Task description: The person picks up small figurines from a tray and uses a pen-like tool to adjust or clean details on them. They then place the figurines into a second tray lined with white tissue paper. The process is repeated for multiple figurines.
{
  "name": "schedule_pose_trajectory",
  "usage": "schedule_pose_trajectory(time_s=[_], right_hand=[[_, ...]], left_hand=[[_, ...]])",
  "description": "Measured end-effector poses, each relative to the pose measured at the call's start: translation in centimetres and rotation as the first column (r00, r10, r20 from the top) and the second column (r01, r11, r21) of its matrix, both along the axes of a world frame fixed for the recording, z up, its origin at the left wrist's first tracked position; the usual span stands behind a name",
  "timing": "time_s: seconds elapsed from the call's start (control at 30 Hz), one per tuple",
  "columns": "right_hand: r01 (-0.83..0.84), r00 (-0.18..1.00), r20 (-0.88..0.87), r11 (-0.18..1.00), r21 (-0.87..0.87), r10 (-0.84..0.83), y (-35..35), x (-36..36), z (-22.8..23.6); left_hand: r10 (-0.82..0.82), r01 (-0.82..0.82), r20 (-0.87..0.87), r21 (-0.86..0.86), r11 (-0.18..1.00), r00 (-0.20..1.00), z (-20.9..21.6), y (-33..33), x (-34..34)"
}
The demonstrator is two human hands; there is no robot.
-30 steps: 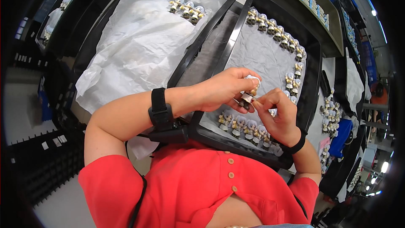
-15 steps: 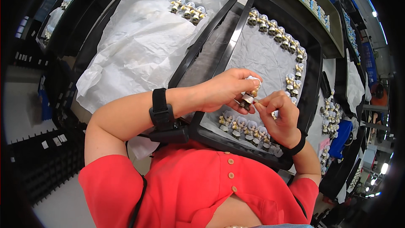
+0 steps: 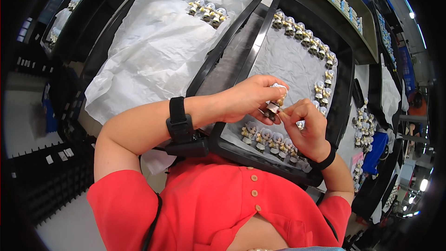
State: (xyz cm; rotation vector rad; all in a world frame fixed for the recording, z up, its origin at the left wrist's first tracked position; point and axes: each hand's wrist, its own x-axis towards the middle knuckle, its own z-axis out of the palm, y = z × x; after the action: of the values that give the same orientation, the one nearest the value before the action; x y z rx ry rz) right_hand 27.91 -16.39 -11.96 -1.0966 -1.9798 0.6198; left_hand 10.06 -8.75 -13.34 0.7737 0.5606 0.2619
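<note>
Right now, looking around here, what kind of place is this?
Probably a toy factory or workshop. Lots of matching little dolls line a black tray, three more dolls are on white paper, and the left hand holds another doll.

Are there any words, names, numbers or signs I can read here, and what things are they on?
None can be read clearly.
White labels on the black crates, at the left: too small to read.
Pink slip, at the right: too small and blurred.
Doll in the left hand: no writing I can make out.
</note>
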Motion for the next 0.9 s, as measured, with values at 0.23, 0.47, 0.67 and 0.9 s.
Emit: schedule_pose_trajectory(time_s=[0.23, 0.47, 0.67, 0.9], right_hand=[[-0.005, 1.0, 0.003, 0.997, 0.076, 0.005, 0.39, 0.2, 0.42], [-0.012, 1.0, 0.022, 0.997, -0.071, 0.014, 0.56, -0.18, 0.41], [-0.026, 1.0, 0.012, 0.999, -0.019, 0.026, 0.5, -0.01, 0.26], [-0.045, 0.998, 0.045, 0.998, 0.034, 0.044, 0.52, 0.03, 0.16]], left_hand=[[0.01, -0.009, 0.008, -0.015, 1.0, 1.0, 0.17, -0.05, 0.01], [0.025, -0.025, -0.005, 0.016, 1.0, 1.0, -0.09, -0.09, 0.25], [0.017, -0.016, -0.02, 0.041, 0.999, 1.0, 0.01, -0.02, 0.22], [-0.005, 0.006, -0.014, 0.03, 1.0, 1.0, 0.09, 0.0, 0.21]])
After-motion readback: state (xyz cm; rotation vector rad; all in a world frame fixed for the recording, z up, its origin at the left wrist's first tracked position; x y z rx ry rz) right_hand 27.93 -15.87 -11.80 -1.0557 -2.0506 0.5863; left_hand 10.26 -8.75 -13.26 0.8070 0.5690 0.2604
